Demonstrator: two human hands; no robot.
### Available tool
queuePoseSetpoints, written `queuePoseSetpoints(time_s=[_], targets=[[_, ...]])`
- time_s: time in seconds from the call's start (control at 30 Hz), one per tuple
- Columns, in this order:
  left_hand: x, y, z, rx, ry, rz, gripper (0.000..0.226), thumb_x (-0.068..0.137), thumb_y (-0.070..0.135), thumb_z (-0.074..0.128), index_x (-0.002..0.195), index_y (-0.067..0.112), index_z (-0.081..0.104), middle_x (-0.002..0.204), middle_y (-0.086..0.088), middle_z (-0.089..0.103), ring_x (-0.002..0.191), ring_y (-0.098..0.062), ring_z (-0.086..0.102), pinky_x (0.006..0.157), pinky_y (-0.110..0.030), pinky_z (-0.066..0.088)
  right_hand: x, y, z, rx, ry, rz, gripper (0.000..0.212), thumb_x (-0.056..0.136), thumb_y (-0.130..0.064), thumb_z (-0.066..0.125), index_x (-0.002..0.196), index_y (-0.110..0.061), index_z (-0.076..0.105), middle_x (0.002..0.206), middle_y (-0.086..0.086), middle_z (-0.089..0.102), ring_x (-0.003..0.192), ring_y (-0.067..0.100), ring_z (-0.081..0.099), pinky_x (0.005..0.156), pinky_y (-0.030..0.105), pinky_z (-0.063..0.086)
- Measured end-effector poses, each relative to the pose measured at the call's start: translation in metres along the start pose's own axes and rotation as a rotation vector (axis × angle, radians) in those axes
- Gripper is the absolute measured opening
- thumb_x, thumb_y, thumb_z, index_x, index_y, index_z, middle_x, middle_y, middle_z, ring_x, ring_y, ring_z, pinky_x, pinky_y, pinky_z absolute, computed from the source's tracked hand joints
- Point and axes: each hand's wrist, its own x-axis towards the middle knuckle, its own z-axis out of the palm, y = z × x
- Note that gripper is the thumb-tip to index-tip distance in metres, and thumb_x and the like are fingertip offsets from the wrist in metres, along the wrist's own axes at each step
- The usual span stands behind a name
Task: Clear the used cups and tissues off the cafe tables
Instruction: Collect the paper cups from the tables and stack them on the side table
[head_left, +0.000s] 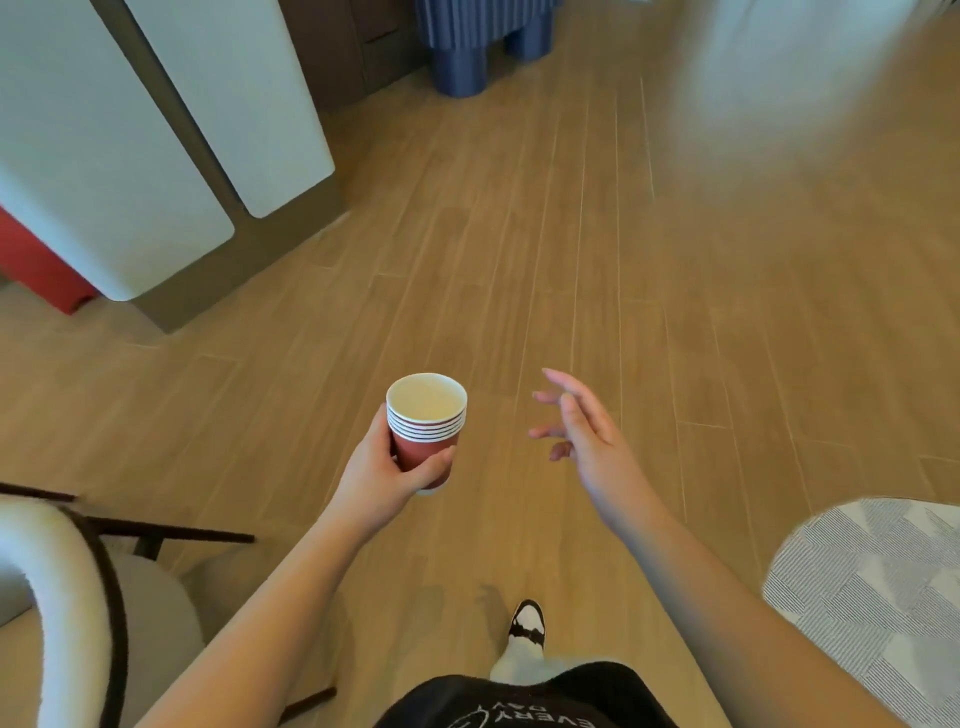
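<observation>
Several items lie along the left edge: a white boucle chair (47, 587) with a dark frame at lower left, and above it pale rounded panels (171, 130) standing against a red block (36, 265). Moving rightward, the left hand (382, 470) grips a nested stack of red paper cups (427, 428) at mid-height, thumb on the near side and fingers curled round the far side; the stack stands upright, carried over the wood floor (597, 234), and its top cup looks empty. Farther right, the right hand (582, 426) hangs free with fingers spread and slightly bent, holding nothing. Below, one black-and-white shoe (529, 621) is mid-stride (suggesting a walk between tables rather than a pickup). At far right lies the edge of a grey patterned rug (878, 592); a blue ribbed stool (480, 41) stands at top centre. No tissues or table tops are visible. Judged advice for this carrying step: keep the stack vertical, grip firmly without crushing the rims, and reserve the free hand for the next cup or tissue.
</observation>
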Motion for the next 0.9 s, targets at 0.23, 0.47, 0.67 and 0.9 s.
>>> queuePoseSetpoints(time_s=[0.23, 0.47, 0.67, 0.9], targets=[[0.094, 0.024, 0.01, 0.008, 0.025, -0.016, 0.074, 0.061, 0.056, 0.082, 0.127, 0.047, 0.05, 0.115, 0.032, 0.067, 0.108, 0.009, 0.064, 0.081, -0.005, 0.049, 0.108, -0.023, -0.028, 0.034, -0.005, 0.008, 0.031, 0.108, -0.038, 0.035, 0.132, -0.039, 0.056, 0.125, -0.006, 0.063, 0.088, 0.009, 0.071, 0.063, 0.019, 0.051], [0.187, 0.023, 0.003, 0.001, 0.035, -0.026, 0.075, 0.061, 0.058, 0.082, 0.127, 0.051, 0.047, 0.117, 0.034, 0.066, 0.112, 0.01, 0.062, 0.083, -0.007, 0.051, 0.198, -0.02, -0.027, 0.033, -0.012, 0.038, 0.031, 0.109, -0.036, 0.035, 0.129, -0.038, 0.059, 0.124, -0.004, 0.066, 0.09, 0.012, 0.071, 0.065, 0.021, 0.051], [0.291, 0.008, -0.011, -0.036, 0.009, -0.035, 0.072, 0.061, 0.056, 0.083, 0.125, 0.05, 0.051, 0.116, 0.033, 0.067, 0.11, 0.009, 0.063, 0.081, -0.007, 0.051, 0.297, -0.017, -0.016, -0.007, -0.002, 0.069, 0.032, 0.108, -0.038, 0.034, 0.128, -0.039, 0.06, 0.122, -0.006, 0.068, 0.09, 0.012, 0.071, 0.066, 0.021, 0.051], [0.424, 0.025, -0.039, 0.001, -0.086, -0.015, 0.071, 0.062, 0.057, 0.082, 0.124, 0.051, 0.048, 0.116, 0.038, 0.064, 0.112, 0.012, 0.06, 0.081, -0.003, 0.047, 0.426, -0.042, 0.009, -0.029, 0.051, 0.097, 0.031, 0.107, -0.043, 0.035, 0.123, -0.048, 0.062, 0.119, -0.011, 0.069, 0.092, 0.012, 0.071, 0.069, 0.024, 0.051]])
